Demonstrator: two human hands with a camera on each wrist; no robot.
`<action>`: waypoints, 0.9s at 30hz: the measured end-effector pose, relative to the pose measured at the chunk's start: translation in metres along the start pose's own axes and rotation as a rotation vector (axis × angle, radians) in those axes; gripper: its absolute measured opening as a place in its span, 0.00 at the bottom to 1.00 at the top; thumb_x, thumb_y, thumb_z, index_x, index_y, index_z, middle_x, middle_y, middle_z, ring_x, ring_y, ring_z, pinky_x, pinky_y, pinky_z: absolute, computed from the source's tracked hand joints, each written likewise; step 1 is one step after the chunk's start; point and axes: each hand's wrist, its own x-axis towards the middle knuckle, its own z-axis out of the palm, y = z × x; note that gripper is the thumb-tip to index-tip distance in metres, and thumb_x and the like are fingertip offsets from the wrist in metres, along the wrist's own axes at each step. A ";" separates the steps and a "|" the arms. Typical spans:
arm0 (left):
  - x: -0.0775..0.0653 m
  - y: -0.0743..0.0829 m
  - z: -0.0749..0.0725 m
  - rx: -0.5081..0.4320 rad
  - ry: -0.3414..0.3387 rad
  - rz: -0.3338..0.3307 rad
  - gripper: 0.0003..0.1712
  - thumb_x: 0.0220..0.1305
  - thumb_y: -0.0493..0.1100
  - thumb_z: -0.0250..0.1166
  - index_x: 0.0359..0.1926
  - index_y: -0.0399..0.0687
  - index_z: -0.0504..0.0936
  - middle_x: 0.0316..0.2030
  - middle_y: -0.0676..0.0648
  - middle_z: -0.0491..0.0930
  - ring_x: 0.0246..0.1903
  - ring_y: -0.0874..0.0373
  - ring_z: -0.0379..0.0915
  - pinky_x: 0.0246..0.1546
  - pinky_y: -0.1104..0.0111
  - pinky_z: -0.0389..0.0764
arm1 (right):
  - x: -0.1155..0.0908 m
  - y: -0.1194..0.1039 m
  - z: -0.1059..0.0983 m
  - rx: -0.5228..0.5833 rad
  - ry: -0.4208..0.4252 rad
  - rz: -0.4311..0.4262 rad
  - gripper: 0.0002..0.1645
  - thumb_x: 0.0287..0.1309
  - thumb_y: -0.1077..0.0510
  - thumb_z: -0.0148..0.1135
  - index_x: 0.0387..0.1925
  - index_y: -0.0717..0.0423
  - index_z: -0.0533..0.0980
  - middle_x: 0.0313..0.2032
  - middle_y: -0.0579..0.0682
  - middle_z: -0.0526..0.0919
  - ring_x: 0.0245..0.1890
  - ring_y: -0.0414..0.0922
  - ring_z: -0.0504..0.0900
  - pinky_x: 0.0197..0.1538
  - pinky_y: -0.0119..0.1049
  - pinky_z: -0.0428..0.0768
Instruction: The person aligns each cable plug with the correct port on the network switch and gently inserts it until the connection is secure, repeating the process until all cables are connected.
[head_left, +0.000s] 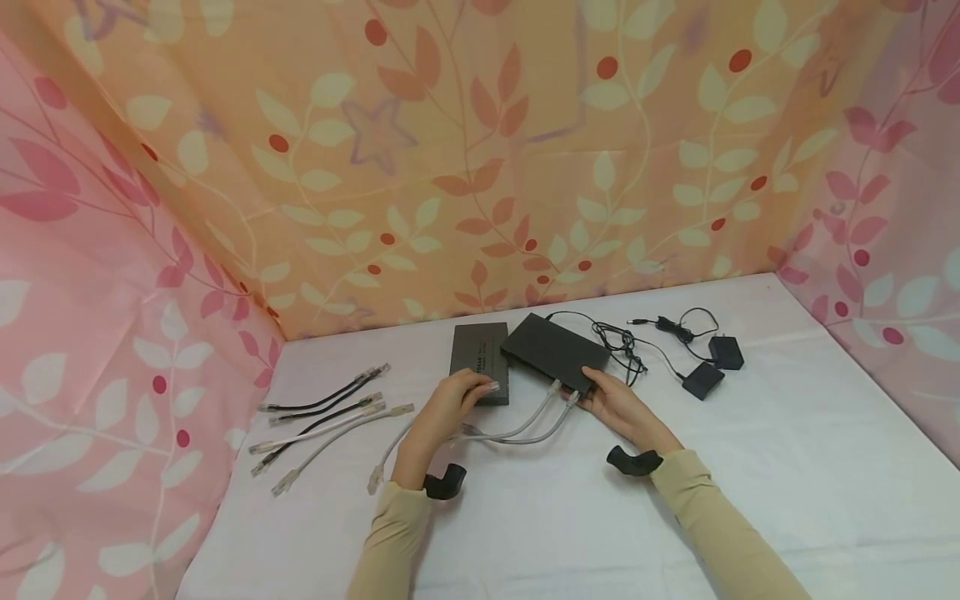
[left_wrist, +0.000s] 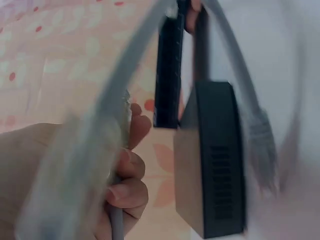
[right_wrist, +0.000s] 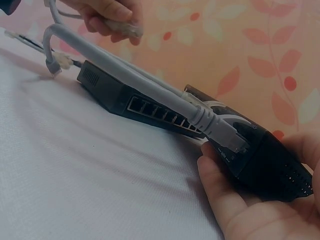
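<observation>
My right hand [head_left: 618,408] grips a black network switch [head_left: 558,350] by its near right corner, holding it tilted. Two grey Ethernet cables [head_left: 534,435] are plugged into its near side; one plug [right_wrist: 225,134] sits in a port in the right wrist view. Between thumb and fingers, my left hand [head_left: 450,404] pinches a grey Ethernet cable by its clear plug [right_wrist: 125,28], which points toward the switches. Behind that hand a second network switch [head_left: 480,343] lies flat, its row of ports [right_wrist: 155,112] facing the near side. Loose cable ends blur across the left wrist view.
Several black, white and grey Ethernet cables [head_left: 322,437] lie at the left of the white-covered table [head_left: 525,533]. Two black power adapters [head_left: 703,381] with tangled cords [head_left: 618,337] are at the back right. A patterned curtain [head_left: 480,167] closes off the back and sides.
</observation>
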 end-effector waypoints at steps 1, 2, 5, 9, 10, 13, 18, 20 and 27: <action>0.002 0.003 0.001 0.006 -0.005 0.003 0.12 0.64 0.43 0.58 0.44 0.44 0.82 0.36 0.49 0.79 0.36 0.60 0.75 0.37 0.68 0.76 | 0.000 0.000 0.000 0.002 -0.001 0.001 0.37 0.73 0.58 0.36 0.71 0.58 0.30 0.71 0.62 0.35 0.51 0.39 0.77 0.61 0.44 0.67; 0.004 0.006 0.003 0.011 -0.008 0.004 0.12 0.64 0.43 0.58 0.44 0.43 0.83 0.36 0.49 0.79 0.36 0.59 0.75 0.38 0.68 0.76 | 0.000 0.000 -0.001 0.004 -0.003 0.001 0.36 0.73 0.58 0.36 0.71 0.58 0.30 0.71 0.62 0.35 0.51 0.39 0.77 0.61 0.43 0.67; 0.010 0.014 0.008 0.005 -0.014 0.001 0.12 0.64 0.42 0.58 0.43 0.41 0.83 0.37 0.46 0.81 0.38 0.56 0.77 0.39 0.66 0.78 | 0.000 0.000 -0.001 0.010 0.001 0.000 0.36 0.73 0.59 0.35 0.71 0.58 0.31 0.71 0.61 0.36 0.50 0.39 0.77 0.60 0.43 0.68; 0.016 0.026 0.018 -0.059 -0.017 -0.058 0.12 0.63 0.43 0.60 0.41 0.42 0.84 0.36 0.46 0.83 0.35 0.57 0.78 0.36 0.68 0.78 | 0.001 0.001 -0.001 0.000 0.003 -0.007 0.36 0.73 0.59 0.36 0.71 0.59 0.31 0.71 0.62 0.37 0.50 0.39 0.77 0.60 0.43 0.69; 0.017 0.028 0.021 -0.079 -0.011 -0.072 0.11 0.63 0.43 0.60 0.40 0.42 0.84 0.34 0.46 0.83 0.33 0.58 0.78 0.34 0.69 0.77 | 0.001 0.001 -0.001 0.002 0.003 -0.006 0.36 0.73 0.59 0.36 0.71 0.59 0.31 0.71 0.62 0.37 0.50 0.40 0.77 0.59 0.42 0.69; 0.021 0.033 0.029 -0.121 0.023 -0.100 0.09 0.62 0.43 0.61 0.37 0.43 0.83 0.29 0.47 0.83 0.27 0.61 0.75 0.28 0.73 0.74 | 0.002 0.001 -0.001 0.004 0.008 0.000 0.36 0.73 0.58 0.36 0.71 0.59 0.31 0.71 0.61 0.37 0.50 0.40 0.77 0.58 0.41 0.71; 0.025 0.035 0.040 -0.187 0.075 -0.161 0.06 0.61 0.42 0.62 0.35 0.43 0.80 0.27 0.47 0.82 0.27 0.57 0.77 0.25 0.75 0.72 | 0.002 0.000 -0.001 0.012 0.018 0.013 0.36 0.72 0.58 0.37 0.71 0.58 0.31 0.71 0.60 0.37 0.50 0.40 0.77 0.56 0.39 0.73; 0.027 0.035 0.044 -0.209 0.086 -0.181 0.07 0.62 0.43 0.61 0.35 0.43 0.79 0.28 0.47 0.82 0.28 0.54 0.78 0.26 0.73 0.73 | 0.002 0.000 -0.001 0.013 0.017 0.016 0.36 0.72 0.58 0.36 0.71 0.57 0.31 0.71 0.60 0.37 0.50 0.39 0.77 0.56 0.38 0.73; 0.033 0.036 0.058 -0.206 0.106 -0.230 0.09 0.64 0.44 0.59 0.36 0.43 0.77 0.29 0.47 0.82 0.27 0.55 0.79 0.26 0.72 0.73 | 0.001 0.000 -0.002 -0.001 0.018 0.012 0.36 0.73 0.58 0.35 0.71 0.57 0.31 0.71 0.60 0.38 0.51 0.39 0.77 0.55 0.37 0.74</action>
